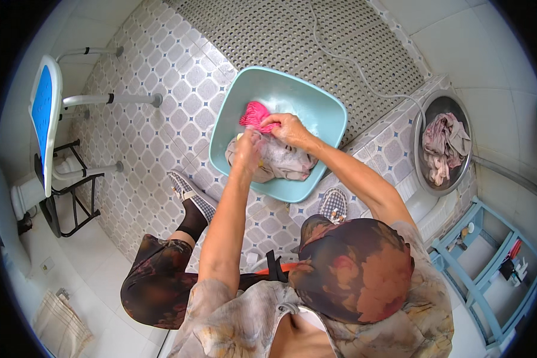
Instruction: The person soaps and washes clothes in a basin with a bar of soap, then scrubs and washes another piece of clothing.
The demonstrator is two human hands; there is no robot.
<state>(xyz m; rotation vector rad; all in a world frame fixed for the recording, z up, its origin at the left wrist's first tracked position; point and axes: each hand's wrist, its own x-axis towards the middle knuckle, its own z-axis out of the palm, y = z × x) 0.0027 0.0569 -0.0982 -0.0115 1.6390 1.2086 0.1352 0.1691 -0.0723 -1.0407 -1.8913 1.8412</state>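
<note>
A bright pink wet cloth [256, 113] is bunched over the far left part of a light-blue basin [222, 122]. My right hand [289, 130] is closed, its fingers pinching the right edge of the pink cloth. Close beside it, my left hand [248, 150] is curled at the cloth's lower edge, slightly smeared by motion, with its fingertips partly hidden. Under and nearer than my hands lies a soaked greyish garment [283, 160] with suds on it. Foamy water shows in the basin's far right part.
A metal bowl [417, 152] with wet mauve clothes [444, 143] stands at the right. A hose [364, 74] runs over a perforated mat [268, 30]. On the left is a blue-seated shower chair [43, 107]; at lower right, a light-blue rack [459, 271]. My shoes [333, 204] flank the basin's near side.
</note>
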